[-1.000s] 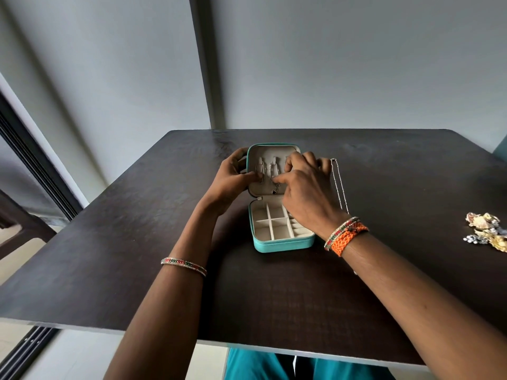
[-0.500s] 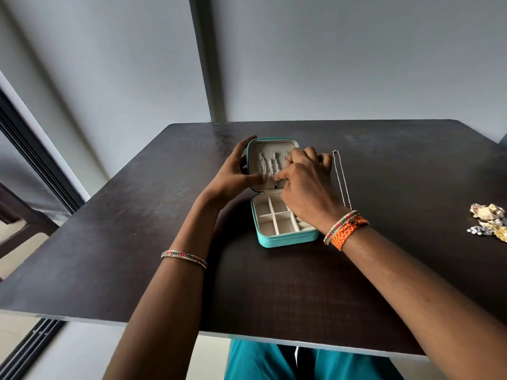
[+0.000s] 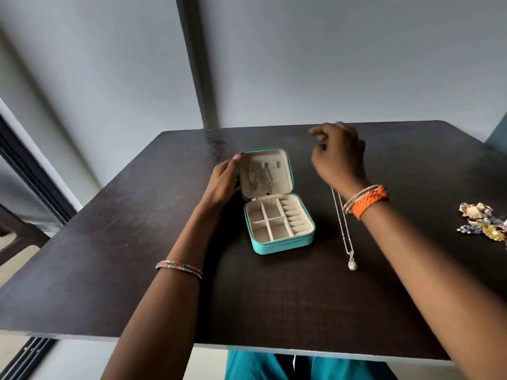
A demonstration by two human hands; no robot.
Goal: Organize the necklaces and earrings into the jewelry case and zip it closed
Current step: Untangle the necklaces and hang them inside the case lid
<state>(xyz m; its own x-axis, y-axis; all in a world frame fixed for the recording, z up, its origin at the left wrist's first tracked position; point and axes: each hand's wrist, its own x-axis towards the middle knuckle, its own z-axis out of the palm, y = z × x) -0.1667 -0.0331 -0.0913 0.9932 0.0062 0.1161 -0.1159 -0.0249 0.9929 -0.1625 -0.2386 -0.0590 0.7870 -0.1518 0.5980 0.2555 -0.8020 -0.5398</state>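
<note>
The teal jewelry case lies open on the dark table, its lid standing up. A thin necklace hangs from the hooks inside the lid. My left hand grips the lid's left edge, thumb at its top corner. My right hand hovers to the right of the lid, over the far end of a silver pendant necklace that lies stretched on the table. Its fingers are loosely spread and blurred, with nothing seen between them. The base's beige compartments hold nothing.
A cluster of colourful earrings lies near the table's right edge. A grey wall stands just behind the table. A dark chair sits off the left side, by a window frame.
My right hand left the lid's hooks and swung right and away, over the top of the silver necklace. My left hand slid from the lid's inside to its left edge.
</note>
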